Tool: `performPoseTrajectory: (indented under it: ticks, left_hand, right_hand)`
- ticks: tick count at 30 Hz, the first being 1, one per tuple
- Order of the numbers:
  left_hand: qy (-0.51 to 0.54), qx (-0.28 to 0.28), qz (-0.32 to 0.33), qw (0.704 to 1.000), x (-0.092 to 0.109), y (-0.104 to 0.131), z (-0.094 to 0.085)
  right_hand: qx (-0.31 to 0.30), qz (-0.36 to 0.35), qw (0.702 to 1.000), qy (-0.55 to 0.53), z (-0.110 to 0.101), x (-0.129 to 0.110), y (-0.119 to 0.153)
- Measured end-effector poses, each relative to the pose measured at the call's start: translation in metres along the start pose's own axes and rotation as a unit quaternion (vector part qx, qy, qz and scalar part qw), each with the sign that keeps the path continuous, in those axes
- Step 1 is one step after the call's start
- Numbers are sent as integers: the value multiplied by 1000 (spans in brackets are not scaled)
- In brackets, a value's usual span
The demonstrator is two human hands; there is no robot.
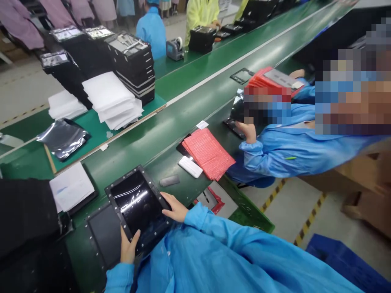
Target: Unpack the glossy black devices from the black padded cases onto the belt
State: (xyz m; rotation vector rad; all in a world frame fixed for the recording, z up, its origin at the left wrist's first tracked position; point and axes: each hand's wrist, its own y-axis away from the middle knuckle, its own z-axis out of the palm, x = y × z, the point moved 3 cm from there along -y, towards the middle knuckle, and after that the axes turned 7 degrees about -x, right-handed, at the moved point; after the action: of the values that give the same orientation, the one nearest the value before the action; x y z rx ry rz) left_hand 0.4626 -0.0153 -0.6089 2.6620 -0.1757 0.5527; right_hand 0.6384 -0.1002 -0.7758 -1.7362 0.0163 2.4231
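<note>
A black-framed display panel (pixel 137 203) with a glossy dark screen and small light dots around its rim is tilted up in front of me. My left hand (pixel 130 246) grips its lower left edge, thumb on the front. On the right edge, my right hand (pixel 174 207) is closed round the frame with its fingers partly hidden behind. Partly covered by this panel, a second dark panel (pixel 105 232) lies on the green bench. Beyond my right hand are a small grey strip (pixel 169 180), a white rectangular device (pixel 190 167) and red bubble-wrap bags (pixel 210 152).
Papers (pixel 71 187) lie on a dark panel to the left. Farther back stand white sheets (pixel 111 97), a silver bag (pixel 64 138) and stacked black units (pixel 131 61). A co-worker's hand (pixel 248 131) is at the right, above a green crate (pixel 250 207) on the floor side.
</note>
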Motion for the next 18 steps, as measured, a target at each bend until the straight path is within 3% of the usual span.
performPoseTrajectory:
  ticks: [4,7,9,12,15,18]
  left_hand:
    - [22,10,-27,999,6,0,-5]
    - [26,28,-47,998,1,-1,-6]
    - [21,61,-58,996,0,-2,-6]
    - [1,107,-80,991,2,-3,-3]
    - [-19,120,-71,990,7,-3,0]
    - [-36,120,-51,991,10,-2,2]
  right_hand:
    - [-26,-19,999,-5,-4,2,-3]
    - [17,0,999,36,-23,8,-7]
    - [82,40,992,92,-55,16,-18]
    - [163,102,968,161,-121,30,-52]
    - [180,192,916,303,-182,44,-97]
    - [176,220,904,322,-221,57,-128]
